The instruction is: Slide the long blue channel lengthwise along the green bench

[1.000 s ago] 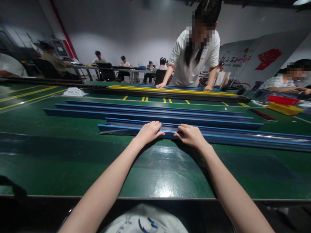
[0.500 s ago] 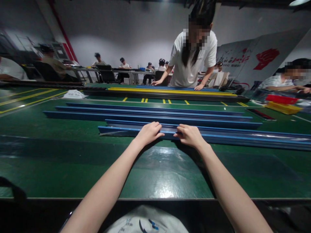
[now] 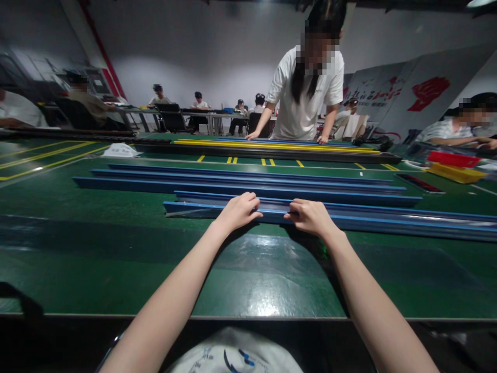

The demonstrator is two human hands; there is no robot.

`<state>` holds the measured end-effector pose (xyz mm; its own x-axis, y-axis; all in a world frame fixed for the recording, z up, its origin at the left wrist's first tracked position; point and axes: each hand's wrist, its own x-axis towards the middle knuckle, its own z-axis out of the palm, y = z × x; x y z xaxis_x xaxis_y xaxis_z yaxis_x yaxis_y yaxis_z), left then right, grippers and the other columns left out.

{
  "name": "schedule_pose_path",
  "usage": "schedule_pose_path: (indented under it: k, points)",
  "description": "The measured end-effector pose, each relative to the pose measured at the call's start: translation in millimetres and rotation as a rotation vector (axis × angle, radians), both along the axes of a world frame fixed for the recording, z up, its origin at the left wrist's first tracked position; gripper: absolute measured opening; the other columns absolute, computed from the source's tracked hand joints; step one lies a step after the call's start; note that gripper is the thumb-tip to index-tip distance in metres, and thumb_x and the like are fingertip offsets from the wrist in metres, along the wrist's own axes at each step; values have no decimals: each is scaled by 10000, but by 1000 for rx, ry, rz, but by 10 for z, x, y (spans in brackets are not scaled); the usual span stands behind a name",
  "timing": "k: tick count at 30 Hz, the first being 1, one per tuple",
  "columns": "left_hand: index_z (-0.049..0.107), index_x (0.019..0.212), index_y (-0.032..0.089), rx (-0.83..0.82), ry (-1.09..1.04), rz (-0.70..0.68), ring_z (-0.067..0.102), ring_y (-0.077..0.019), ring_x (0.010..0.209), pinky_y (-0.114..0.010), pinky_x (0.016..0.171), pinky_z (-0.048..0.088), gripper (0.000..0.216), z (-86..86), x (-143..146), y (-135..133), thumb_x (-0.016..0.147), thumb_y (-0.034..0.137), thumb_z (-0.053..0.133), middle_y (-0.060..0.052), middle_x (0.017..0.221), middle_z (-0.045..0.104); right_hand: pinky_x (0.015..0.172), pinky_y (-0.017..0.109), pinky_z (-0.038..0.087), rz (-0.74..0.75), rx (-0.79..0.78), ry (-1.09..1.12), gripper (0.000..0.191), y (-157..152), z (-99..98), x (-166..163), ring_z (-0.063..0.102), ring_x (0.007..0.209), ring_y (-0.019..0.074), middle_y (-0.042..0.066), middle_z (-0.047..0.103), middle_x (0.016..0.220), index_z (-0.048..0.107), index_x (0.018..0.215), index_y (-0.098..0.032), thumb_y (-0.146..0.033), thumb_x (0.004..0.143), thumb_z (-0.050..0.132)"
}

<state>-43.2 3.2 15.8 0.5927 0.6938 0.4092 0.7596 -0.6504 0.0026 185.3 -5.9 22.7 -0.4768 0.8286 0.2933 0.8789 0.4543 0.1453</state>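
Note:
A long blue channel profile (image 3: pixel 373 220) lies lengthwise across the green table in front of me, its right end running out of view. My left hand (image 3: pixel 243 210) is closed on its near wall, left of centre, with the thumb on the near side and the fingers over the top. A short way to the right, my right hand (image 3: pixel 310 215) grips the same profile with fingers curled over the wall. Loose clear film shows along the profile's left end. Behind it lie more blue profiles (image 3: pixel 163 185), parallel to it.
Yellow strips (image 3: pixel 272 145) and dark bars lie farther back, where a co-worker (image 3: pixel 306 98) leans over with both hands low. At right are a phone (image 3: pixel 419 183), a red tray (image 3: pixel 454 158) and a yellow tray (image 3: pixel 458 173). White paper (image 3: pixel 122 150) rests at back left.
My right hand has moved slightly right, widening the space between my hands. The held profile's left end has shifted a little right. The co-worker stands slightly more upright.

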Motion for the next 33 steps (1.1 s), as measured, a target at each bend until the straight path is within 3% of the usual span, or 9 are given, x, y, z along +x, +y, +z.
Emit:
schedule_pose_path:
  k: [14,23,33]
  points:
    - [527,789,176,-37,-1,26,503,-158,817,-248,686,402,159,0,20,10,803,329,568,-18,841,542,521,255,223,-11,6,12,280,-20,2,-31,551,673,146,46,622,786,601,734,-179,-398,817,447]
    - [530,780,173,-60,-21,26,512,-162,810,-256,689,407,155,7,26,7,786,315,592,-15,821,554,594,248,301,100,24,53,273,-6,-65,-127,542,787,172,70,610,852,579,835,-170,-400,836,430]
    - [524,791,178,-54,-17,30,509,-159,822,-249,677,404,152,4,26,1,793,319,583,-13,834,550,576,240,287,105,13,107,211,35,-97,-128,534,759,156,51,602,818,550,763,-184,-362,837,465]
